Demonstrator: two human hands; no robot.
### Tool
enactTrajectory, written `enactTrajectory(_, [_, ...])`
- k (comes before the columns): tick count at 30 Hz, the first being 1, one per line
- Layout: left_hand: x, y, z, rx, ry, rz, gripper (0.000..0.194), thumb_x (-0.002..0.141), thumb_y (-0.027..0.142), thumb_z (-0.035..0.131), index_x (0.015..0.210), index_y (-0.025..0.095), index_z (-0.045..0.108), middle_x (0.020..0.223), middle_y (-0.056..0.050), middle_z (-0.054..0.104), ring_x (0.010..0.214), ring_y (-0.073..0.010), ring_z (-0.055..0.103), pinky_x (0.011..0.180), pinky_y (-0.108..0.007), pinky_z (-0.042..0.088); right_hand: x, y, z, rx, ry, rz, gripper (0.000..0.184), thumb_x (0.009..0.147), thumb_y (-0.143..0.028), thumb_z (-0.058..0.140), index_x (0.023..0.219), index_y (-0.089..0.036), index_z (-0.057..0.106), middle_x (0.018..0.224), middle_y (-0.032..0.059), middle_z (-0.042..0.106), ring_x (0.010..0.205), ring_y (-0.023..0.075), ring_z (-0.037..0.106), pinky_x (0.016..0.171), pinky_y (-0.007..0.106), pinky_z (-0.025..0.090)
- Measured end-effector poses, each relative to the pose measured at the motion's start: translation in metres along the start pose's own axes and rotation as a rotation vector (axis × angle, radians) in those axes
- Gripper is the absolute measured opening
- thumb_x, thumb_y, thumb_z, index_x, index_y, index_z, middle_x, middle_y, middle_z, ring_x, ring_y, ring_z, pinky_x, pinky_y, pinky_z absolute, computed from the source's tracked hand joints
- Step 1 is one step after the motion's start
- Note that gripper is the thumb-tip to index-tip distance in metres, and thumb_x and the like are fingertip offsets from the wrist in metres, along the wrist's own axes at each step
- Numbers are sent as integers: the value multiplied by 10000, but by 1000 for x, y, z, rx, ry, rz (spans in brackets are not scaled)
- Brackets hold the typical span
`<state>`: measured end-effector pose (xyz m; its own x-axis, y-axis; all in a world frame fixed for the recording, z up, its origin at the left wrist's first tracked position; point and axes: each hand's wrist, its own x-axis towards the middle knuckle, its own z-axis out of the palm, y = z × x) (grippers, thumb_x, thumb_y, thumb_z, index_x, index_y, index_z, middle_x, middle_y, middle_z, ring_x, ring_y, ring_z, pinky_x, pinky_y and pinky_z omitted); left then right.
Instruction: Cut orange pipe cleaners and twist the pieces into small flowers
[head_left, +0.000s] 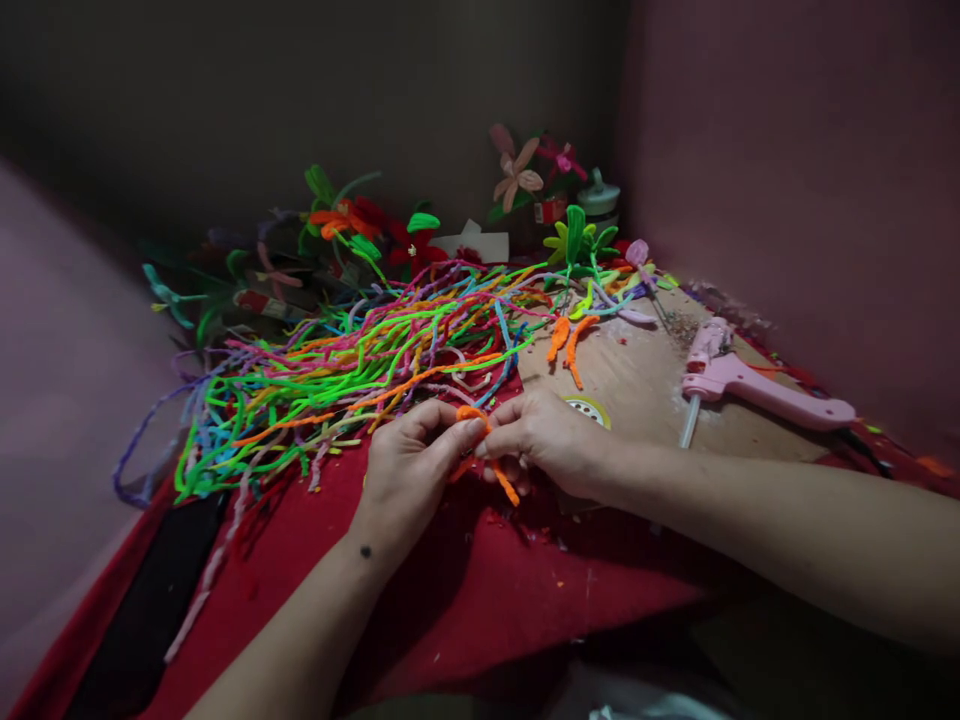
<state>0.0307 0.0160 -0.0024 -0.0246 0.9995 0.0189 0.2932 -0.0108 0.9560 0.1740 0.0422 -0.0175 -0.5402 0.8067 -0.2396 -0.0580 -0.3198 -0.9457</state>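
Note:
An orange pipe cleaner (507,484) is pinched between my two hands over the red cloth. Its upper part curls over in a loop, and one free end points down below the fingers. My left hand (420,455) grips it between thumb and forefinger. From the other side, my right hand (544,440) closes its fingertips on the same piece, partly hiding it. Just beyond the hands lies a big heap of coloured pipe cleaners (360,365). Bent orange pieces (571,345) rest on the brown board (630,365) past my right hand.
A pink glue gun (765,385) lies on the board at right, its glue stick poking out. Beside my right wrist is a round yellow-rimmed item (590,410). Finished pipe-cleaner flowers (517,175) stand at the back. A black flat object (150,600) lies at left on the red cloth (465,610).

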Motion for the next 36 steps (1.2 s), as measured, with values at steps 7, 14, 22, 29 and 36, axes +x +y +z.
enactTrajectory(7, [4,11,-6,-2,-19,-49,308,775,314,607,528,138,556,459,37,497,407,-43,392,391,-156,283,0,-2,-2,58,-96,1,130,705,-138,570,578,-119,592,479,-6,559,370,55,455,369,159,361])
enactTrajectory(14, [8,-3,-16,-58,-98,-36,318,822,371,557,594,151,573,559,19,544,492,-73,469,469,-190,349,2,1,-5,236,-166,65,81,695,-114,570,625,-100,607,521,26,605,377,67,484,386,169,393])
enactTrajectory(22, [7,-4,-16,-81,-133,-45,280,806,351,584,609,151,578,575,21,545,512,-72,466,494,-190,357,4,4,-7,279,-168,103,60,687,-129,589,650,-85,605,522,38,610,379,76,477,393,189,403])
enactTrajectory(29, [5,0,-14,-110,-102,-128,201,750,349,641,691,159,611,526,38,521,433,-55,412,428,-181,301,3,5,-6,217,-165,109,53,690,-130,586,664,-91,608,528,23,593,415,68,469,416,183,363])
enactTrajectory(36, [3,2,-11,-141,-148,-119,166,741,295,651,673,154,596,508,47,485,424,-45,377,415,-178,274,3,7,-3,224,21,-36,100,652,-154,666,720,-125,598,612,-17,570,481,57,468,484,193,366])
